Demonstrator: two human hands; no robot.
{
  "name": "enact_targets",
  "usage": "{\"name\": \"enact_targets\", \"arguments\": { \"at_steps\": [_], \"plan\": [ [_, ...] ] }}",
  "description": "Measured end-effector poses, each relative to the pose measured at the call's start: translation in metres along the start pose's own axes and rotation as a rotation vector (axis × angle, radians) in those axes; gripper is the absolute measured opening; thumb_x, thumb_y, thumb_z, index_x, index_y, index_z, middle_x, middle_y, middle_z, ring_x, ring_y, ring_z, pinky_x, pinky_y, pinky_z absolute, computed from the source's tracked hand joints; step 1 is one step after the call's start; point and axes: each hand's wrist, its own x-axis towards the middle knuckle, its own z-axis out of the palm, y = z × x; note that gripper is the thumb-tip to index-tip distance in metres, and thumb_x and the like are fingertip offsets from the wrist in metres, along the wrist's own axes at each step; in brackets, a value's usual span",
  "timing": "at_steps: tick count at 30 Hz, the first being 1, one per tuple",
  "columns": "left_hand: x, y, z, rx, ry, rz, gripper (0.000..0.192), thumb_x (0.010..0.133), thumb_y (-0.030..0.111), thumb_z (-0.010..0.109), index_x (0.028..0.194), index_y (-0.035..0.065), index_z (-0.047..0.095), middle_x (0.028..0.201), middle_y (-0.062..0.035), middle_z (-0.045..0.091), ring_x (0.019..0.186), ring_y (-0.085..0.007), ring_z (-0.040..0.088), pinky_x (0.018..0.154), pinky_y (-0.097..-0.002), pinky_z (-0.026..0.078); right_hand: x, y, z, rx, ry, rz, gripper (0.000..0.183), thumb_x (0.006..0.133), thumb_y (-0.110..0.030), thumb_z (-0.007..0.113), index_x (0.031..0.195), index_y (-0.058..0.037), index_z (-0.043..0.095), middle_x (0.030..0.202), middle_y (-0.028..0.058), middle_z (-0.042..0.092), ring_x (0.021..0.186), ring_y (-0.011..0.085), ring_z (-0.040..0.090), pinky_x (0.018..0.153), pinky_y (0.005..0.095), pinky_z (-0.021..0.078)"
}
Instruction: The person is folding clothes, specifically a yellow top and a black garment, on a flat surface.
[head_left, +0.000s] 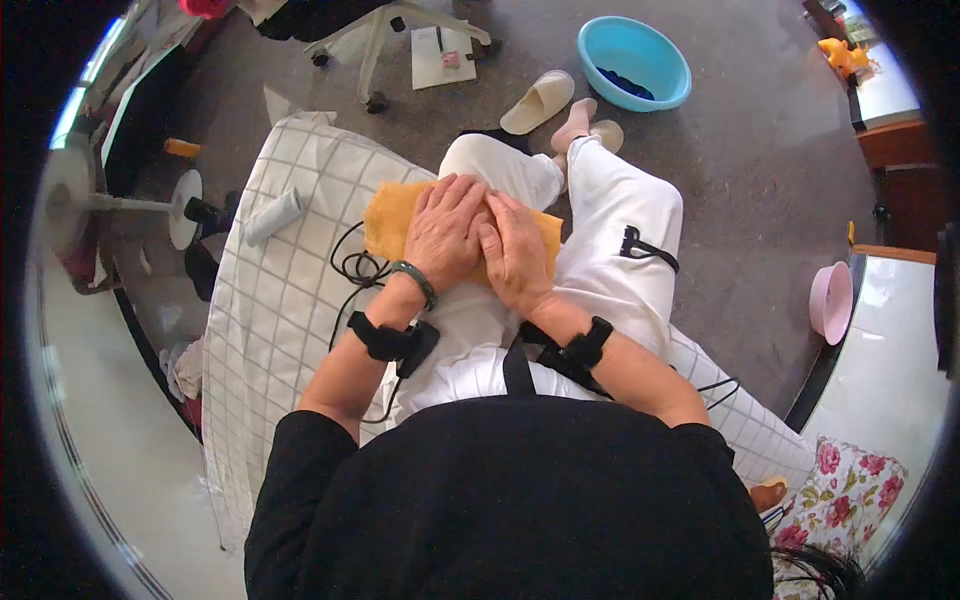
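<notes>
A folded yellow cloth (386, 217) lies across my left thigh, over white trousers (619, 195). My left hand (448, 229) rests palm down on the cloth, its fingers slightly spread. Beside it, touching at the fingertips, my right hand (516, 251) lies over the cloth with its thumb apart from the fingers. The palms and whatever is under them are hidden. A dark green bangle (416, 283) circles my left wrist. Black straps sit on my left forearm (375, 337) and right forearm (590, 341). A black strap with a clip (646, 249) is around my right leg.
I sit on a checked sheet (300, 172) where a grey cylinder (274, 217) and a black cable (361, 279) lie. Ahead are a blue basin (637, 45) with dark cloth, slippers (538, 105), a notepad (431, 71) and a wheeled chair base (369, 56). A pink basin (830, 304) is at right.
</notes>
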Motion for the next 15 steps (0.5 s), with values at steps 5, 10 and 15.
{"name": "enact_targets", "arguments": {
  "at_steps": [5,10,15],
  "plan": [
    [0.002,0.002,-0.004,-0.114,0.042,-0.097,0.039,0.085,0.022,0.047,0.121,0.0063,0.052,0.127,-0.0127,0.049,0.123,-0.0326,0.040,0.103,-0.0425,0.029,-0.005,0.014,0.004,-0.008,0.070,0.084,0.043,0.091,-0.027,0.046,0.119,0.0054,0.048,0.117,0.0249,0.053,0.109,0.0409,0.049,0.096,0.0442,0.0366],
    [0.003,-0.016,-0.001,-0.231,0.033,-0.115,0.038,0.087,0.023,0.047,0.120,0.0060,0.053,0.125,-0.0139,0.050,0.119,-0.0324,0.044,0.101,-0.0424,0.032,-0.015,0.036,0.008,0.126,0.096,0.249,0.045,0.093,-0.032,0.046,0.119,0.0049,0.049,0.114,0.0254,0.054,0.108,0.0405,0.050,0.094,0.0434,0.0383],
    [0.012,-0.042,-0.008,-0.281,-0.032,-0.103,0.035,0.089,0.027,0.050,0.117,0.0066,0.056,0.120,-0.0170,0.051,0.109,-0.0312,0.052,0.092,-0.0379,0.042,-0.010,0.050,0.002,0.160,0.043,0.615,0.050,0.089,-0.039,0.055,0.112,0.0058,0.055,0.104,0.0235,0.061,0.097,0.0374,0.057,0.088,0.0408,0.0436]
  ]
}}
